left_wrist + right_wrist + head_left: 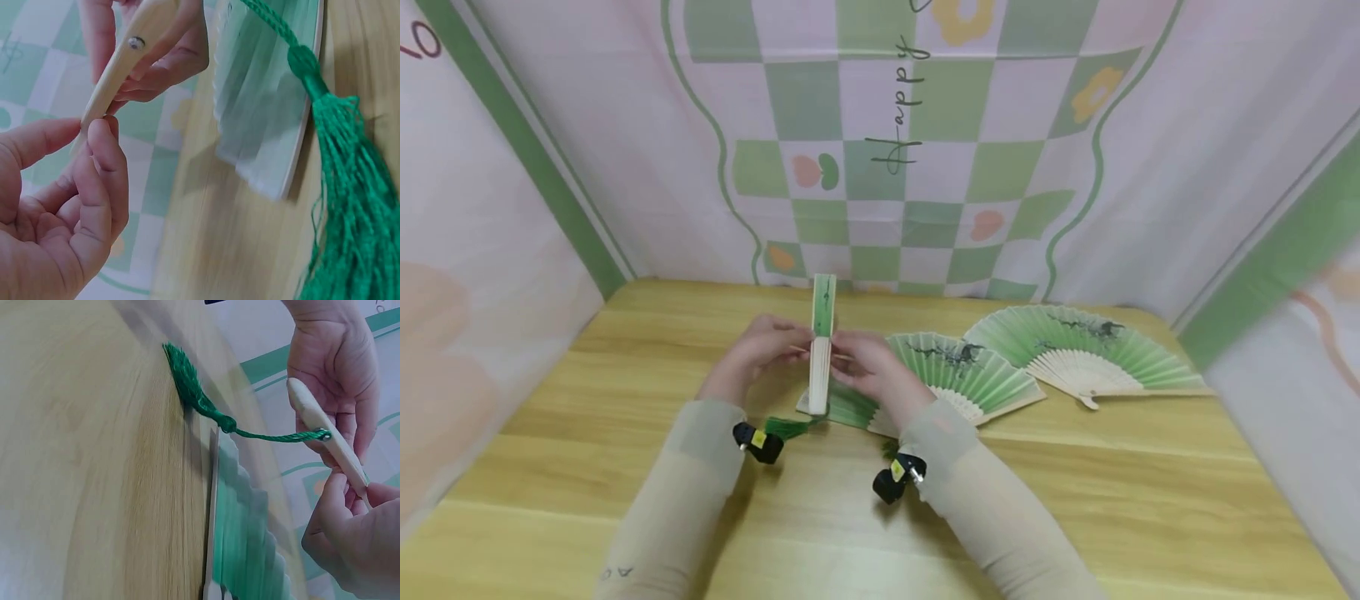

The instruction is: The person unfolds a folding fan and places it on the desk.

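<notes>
Left of the middle in the head view, the folded fan [821,371] ran up and down. The left hand [758,352] pinched its left side, the right hand [872,367] its right, both as near.

A folded fan [822,350] sits between a person's left hand [756,357] and right hand [874,364] above a table [602,417]; a nearer spread fan [966,375] lies partly beneath the right wrist, a farther spread fan [1086,346] beyond it, rightward, before a cloth backdrop [865,183].
</notes>
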Motion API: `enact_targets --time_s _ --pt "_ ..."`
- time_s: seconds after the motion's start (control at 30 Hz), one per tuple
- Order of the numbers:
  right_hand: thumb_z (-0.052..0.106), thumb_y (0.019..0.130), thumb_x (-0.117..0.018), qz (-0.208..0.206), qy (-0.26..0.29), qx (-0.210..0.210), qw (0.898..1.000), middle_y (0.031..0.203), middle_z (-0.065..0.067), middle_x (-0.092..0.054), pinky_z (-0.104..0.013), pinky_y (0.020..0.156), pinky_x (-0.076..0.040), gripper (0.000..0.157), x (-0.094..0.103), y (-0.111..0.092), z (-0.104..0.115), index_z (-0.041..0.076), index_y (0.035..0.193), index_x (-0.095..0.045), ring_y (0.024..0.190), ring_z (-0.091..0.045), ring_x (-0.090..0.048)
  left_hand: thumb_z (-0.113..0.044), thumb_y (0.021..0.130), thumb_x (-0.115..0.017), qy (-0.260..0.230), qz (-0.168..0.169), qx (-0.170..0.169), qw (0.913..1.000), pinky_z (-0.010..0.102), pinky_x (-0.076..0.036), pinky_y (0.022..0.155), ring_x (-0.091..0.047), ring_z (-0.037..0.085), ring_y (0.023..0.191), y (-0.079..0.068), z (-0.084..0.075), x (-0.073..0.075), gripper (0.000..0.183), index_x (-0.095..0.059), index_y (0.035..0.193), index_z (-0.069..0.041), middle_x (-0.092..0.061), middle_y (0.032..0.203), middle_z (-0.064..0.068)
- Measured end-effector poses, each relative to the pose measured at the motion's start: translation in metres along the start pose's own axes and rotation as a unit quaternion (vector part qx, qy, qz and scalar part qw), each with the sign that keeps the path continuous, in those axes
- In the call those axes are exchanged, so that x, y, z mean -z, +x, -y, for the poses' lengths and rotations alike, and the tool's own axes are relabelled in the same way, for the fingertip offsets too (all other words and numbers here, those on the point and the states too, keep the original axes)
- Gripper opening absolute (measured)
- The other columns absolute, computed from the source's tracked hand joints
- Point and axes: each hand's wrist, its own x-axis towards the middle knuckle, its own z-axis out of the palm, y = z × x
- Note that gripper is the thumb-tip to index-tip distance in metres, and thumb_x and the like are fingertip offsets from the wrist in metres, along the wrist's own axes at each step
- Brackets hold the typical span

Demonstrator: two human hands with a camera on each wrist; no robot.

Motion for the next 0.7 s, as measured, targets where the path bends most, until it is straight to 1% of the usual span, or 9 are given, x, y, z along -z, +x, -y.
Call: enact_targets --time_s 0.1,0.23,0.33,0.43,0.57,0.7 --pt "0.006 0.099 -0.055 0.005 -0.001 0.009 1.000 0.095 -0.004 -0.063 -0.025 0.084 -0.051 0.029 0.005 -0.007 0.001 -0.001 0.127 -0.057 0.090 -0.016 -0.059 -0.010 0.097 -0.060 -0.009 0.002 -0.010 0.9999 0.016 -0.056 0.071 -0.066 0.008 0.075 -0.003 0.000 -0.008 0.037 -0.057 0.127 0.013 -0.068 0.094 0.006" --pt "0.008 0.101 -0.053 0.010 -0.010 0.024 1.000 0.092 -0.002 -0.061 -0.022 0.076 -0.051 0.018 0.013 -0.016 0.002 0.001 0.117 -0.059 0.085 -0.014 -0.058 -0.013 0.098 -0.060 -0.014 -0.001 -0.017 0.9998 0.018 -0.056 0.071 -0.066 0.009 0.074 -0.008 0.000 -0.019 0.035 -0.060 0.124 0.011 -0.069 0.091 0.005" --pt "0.011 0.102 -0.052 0.017 -0.017 0.032 0.999 0.090 0.000 -0.060 -0.022 0.075 -0.049 0.012 0.018 -0.023 0.003 0.005 0.111 -0.058 0.084 -0.013 -0.058 -0.014 0.099 -0.060 -0.014 0.000 -0.023 0.9996 0.020 -0.056 0.072 -0.067 0.008 0.072 -0.011 -0.001 -0.027 0.035 -0.060 0.125 0.009 -0.070 0.090 0.004" --pt "0.013 0.103 -0.050 0.030 -0.036 0.042 0.998 0.089 0.001 -0.059 -0.022 0.074 -0.048 0.012 0.023 -0.030 0.003 0.005 0.111 -0.055 0.083 -0.012 -0.057 -0.015 0.099 -0.060 -0.024 0.002 -0.030 0.9993 0.022 -0.056 0.074 -0.066 0.008 0.072 -0.013 0.000 -0.033 0.039 -0.057 0.130 0.008 -0.070 0.093 0.005" --pt "0.012 0.102 -0.051 0.040 -0.076 0.056 0.995 0.090 0.000 -0.058 -0.023 0.074 -0.047 0.016 0.029 -0.038 0.003 0.002 0.116 -0.053 0.083 -0.013 -0.056 -0.015 0.100 -0.058 -0.040 -0.005 -0.043 0.9982 0.023 -0.057 0.075 -0.065 0.009 0.073 -0.015 0.000 -0.039 0.040 -0.054 0.133 0.007 -0.067 0.095 0.006" --pt "0.012 0.102 -0.052 0.045 -0.099 0.065 0.992 0.091 0.000 -0.058 -0.025 0.076 -0.046 0.020 0.034 -0.045 0.003 0.003 0.119 -0.052 0.083 -0.013 -0.055 -0.014 0.100 -0.057 -0.049 -0.013 -0.057 0.9971 0.023 -0.057 0.073 -0.064 0.010 0.072 -0.019 0.000 -0.044 0.035 -0.057 0.127 0.008 -0.067 0.091 0.005"
